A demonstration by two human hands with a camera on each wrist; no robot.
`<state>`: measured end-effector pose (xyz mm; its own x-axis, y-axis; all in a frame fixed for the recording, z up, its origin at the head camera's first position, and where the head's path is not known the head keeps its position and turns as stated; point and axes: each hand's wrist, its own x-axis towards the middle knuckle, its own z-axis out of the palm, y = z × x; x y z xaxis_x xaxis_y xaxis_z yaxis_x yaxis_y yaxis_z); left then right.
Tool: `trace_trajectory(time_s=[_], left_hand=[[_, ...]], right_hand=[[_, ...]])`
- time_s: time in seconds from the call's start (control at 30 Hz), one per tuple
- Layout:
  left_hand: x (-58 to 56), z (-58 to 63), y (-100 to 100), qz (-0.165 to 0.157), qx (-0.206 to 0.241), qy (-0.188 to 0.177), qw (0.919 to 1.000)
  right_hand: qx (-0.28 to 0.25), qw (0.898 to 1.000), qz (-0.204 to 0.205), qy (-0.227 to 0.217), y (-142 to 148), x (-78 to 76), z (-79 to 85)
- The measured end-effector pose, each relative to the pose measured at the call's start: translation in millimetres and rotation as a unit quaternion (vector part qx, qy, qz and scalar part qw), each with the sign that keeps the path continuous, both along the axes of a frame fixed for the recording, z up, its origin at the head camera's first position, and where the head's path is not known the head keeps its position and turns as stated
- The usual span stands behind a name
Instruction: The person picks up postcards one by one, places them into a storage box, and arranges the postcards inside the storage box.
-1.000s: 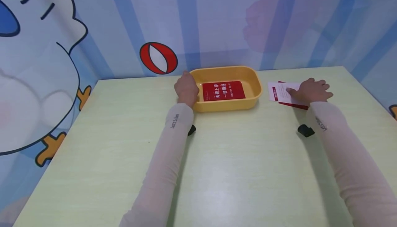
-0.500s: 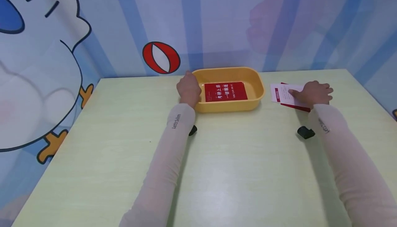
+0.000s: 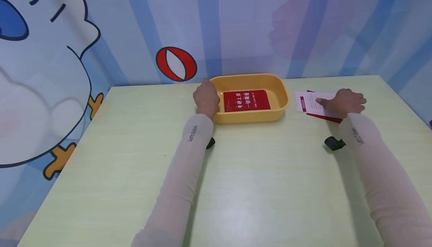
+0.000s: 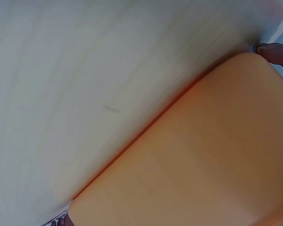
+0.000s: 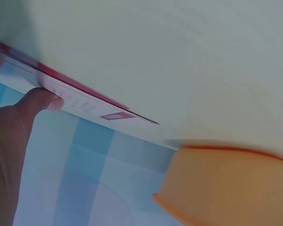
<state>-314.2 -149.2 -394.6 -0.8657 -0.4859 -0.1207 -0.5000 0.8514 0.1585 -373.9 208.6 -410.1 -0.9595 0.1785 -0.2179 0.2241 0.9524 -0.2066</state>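
Observation:
A yellow plastic tray (image 3: 249,118) stands near the table's back edge, with a red card (image 3: 247,101) bearing white lettering lying inside. My left hand (image 3: 206,97) grips the tray's left end; in the left wrist view its thumb (image 4: 276,52) shows at the tray's corner. To the right of the tray, a white card (image 3: 312,104) lies over a red card (image 3: 324,118), slightly fanned. My right hand (image 3: 347,102) holds these cards at their right end, its thumb (image 5: 43,100) pressing the white one. The undersides of its other fingers are hidden.
The pale table (image 3: 256,187) meets a blue-and-white cartoon backdrop (image 3: 243,25) right behind the tray. Dark camera parts hang at the wrists, one (image 3: 334,143) by the right sleeve and one (image 3: 210,143) by the left.
The head view has shifted slightly. My right hand and wrist have edged a little to the right. The left hand and the tray have stayed nearly in place.

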Motion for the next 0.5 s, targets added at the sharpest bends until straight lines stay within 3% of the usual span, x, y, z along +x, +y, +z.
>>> trace_trajectory(time_s=[0.27,0.5], left_hand=[[2.7,-1.6,-0.7,-0.001,0.000,0.003,1.0000],[3.2,-3.8,-4.8,0.003,-0.003,0.002,1.0000]], right_hand=[[-0.032,0.999,-0.025,0.001,3.7,2.6,1.7],[-0.116,0.992,-0.020,0.047,5.4,5.2,-0.3]])
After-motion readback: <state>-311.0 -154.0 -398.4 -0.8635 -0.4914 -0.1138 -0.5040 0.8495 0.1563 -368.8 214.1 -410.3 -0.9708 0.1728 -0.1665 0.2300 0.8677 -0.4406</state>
